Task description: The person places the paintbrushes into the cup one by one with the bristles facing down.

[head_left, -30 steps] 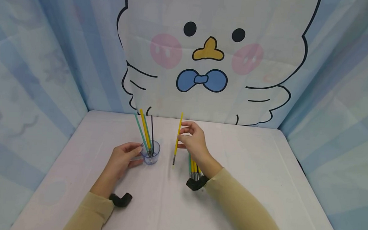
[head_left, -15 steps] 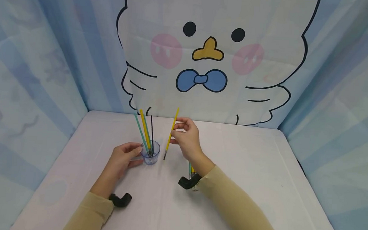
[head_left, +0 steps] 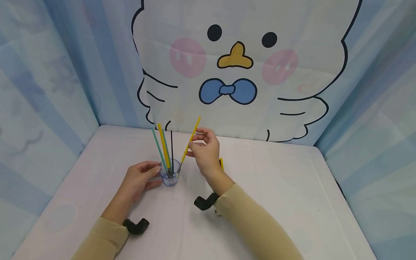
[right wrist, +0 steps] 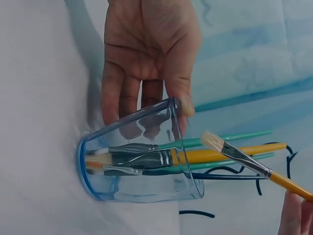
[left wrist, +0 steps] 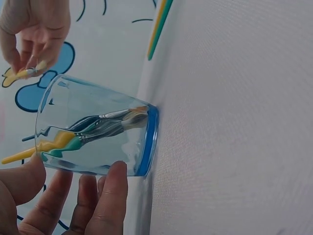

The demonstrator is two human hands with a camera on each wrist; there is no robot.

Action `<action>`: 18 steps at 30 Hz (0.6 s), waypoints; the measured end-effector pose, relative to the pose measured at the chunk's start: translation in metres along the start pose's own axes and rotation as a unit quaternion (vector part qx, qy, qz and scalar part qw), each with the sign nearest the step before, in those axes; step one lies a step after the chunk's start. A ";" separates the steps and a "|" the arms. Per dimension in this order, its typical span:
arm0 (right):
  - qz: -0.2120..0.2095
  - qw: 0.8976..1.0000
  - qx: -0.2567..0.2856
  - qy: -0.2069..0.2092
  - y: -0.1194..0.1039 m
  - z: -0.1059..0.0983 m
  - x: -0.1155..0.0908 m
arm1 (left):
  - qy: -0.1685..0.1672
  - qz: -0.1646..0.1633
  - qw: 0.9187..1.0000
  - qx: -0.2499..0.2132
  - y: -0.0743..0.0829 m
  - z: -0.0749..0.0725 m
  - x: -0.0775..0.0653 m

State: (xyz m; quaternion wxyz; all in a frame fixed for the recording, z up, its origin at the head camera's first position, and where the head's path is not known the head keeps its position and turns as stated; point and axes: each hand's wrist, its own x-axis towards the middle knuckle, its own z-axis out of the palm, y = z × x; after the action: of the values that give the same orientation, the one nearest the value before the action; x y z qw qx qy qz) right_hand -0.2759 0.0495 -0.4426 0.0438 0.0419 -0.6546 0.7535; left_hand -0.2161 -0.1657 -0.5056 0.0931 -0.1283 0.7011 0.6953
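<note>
My left hand holds the clear bluish plastic cup at its left side, thumb by the rim and fingers along the wall. Upright in the cup lean several paintbrushes, bristles down: green ones, a thick yellow one and a dark one. Just right of the rim, my right hand pinches a yellow paintbrush by its handle. Its pale flat bristles point down toward the cup's mouth, seen in the right wrist view; whether they touch the rim I cannot tell.
More brushes stand behind my right forearm, mostly hidden by it; yellow and green handles show in the left wrist view. A white cloth covers the table. A printed curtain hangs at the back.
My right hand has moved left with the yellow paintbrush, from open table to the cup's right rim, and the brush tilts more. The left hand and cup have stayed put.
</note>
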 end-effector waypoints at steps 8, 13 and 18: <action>-0.013 1.000 -0.019 0.000 0.008 0.008 0.003 | -0.001 -0.002 1.000 -0.003 -0.002 0.000 0.002; -0.019 0.999 -0.034 -0.005 0.013 0.010 0.004 | 0.002 -0.005 1.000 -0.002 -0.002 0.000 0.002; -0.031 0.997 -0.064 -0.020 0.019 0.013 0.005 | 0.003 -0.005 1.000 0.001 -0.002 0.000 0.003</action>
State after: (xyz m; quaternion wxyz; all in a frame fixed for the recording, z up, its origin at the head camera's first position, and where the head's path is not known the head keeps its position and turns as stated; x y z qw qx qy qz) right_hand -0.2827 0.0341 -0.4587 0.0560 0.0743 -0.7008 0.7073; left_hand -0.2181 -0.1660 -0.5082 0.0948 -0.1339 0.7011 0.6939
